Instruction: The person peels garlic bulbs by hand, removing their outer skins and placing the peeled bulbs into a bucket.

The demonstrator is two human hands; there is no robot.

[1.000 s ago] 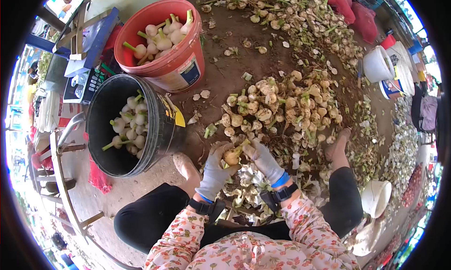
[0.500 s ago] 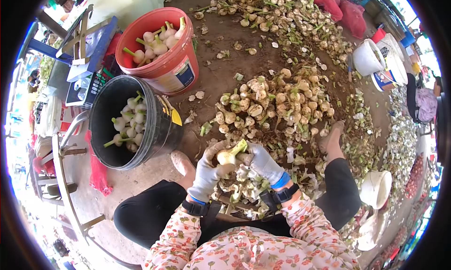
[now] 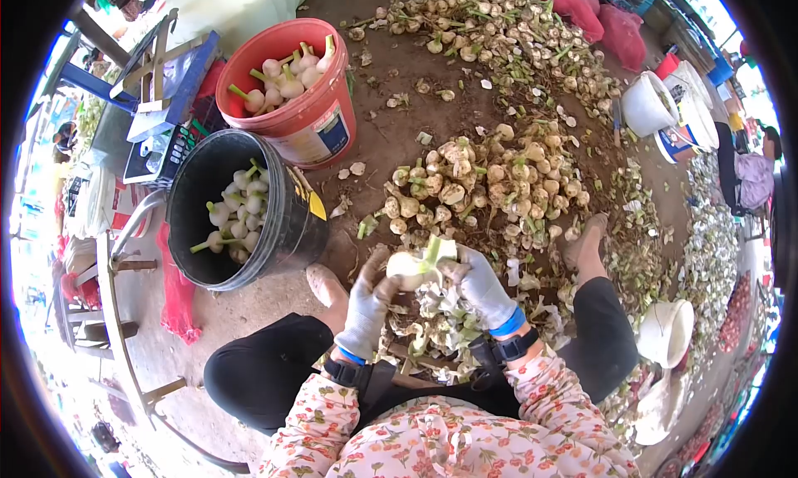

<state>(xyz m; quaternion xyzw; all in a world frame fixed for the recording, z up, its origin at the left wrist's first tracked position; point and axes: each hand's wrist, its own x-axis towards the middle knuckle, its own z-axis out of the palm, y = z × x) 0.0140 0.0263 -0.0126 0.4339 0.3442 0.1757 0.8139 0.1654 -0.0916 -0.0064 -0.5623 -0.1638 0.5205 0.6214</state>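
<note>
Nearest: a garlic bulb [image 3: 406,268], pale and smooth, held up in front of the body between two gloved hands, its short green stem tilted up and to the right. Left hand [image 3: 367,299] wraps the round side, thumb and fingers curled on it. Right hand [image 3: 484,288] pinches at the stem end; whether on the stem or a loose strip of skin, cannot tell.

Handling, by judgement: light, firm, bruises if squeezed hard; bare surface probably slick, outer skin papery and easily torn. Best hold: cupped around the belly, with the stem as a stiff handle.

Below the hands, peel scraps [image 3: 445,324]. Just beyond, a heap of unpeeled garlic [image 3: 507,179], soil-stained.

To the left, a black bucket [image 3: 287,237] with pale bulbs inside; yellow label [image 3: 317,205], lettering not legible. Touching or nearly so, a red bucket [image 3: 287,137], also holding pale bulbs; white-and-blue label [image 3: 331,134], print too small to read.

Farther right, a white tub [image 3: 701,127] bearing a blue-and-orange label [image 3: 677,145], unreadable. Far off, more garlic [image 3: 532,41] and red mesh sacks [image 3: 622,37].
</note>
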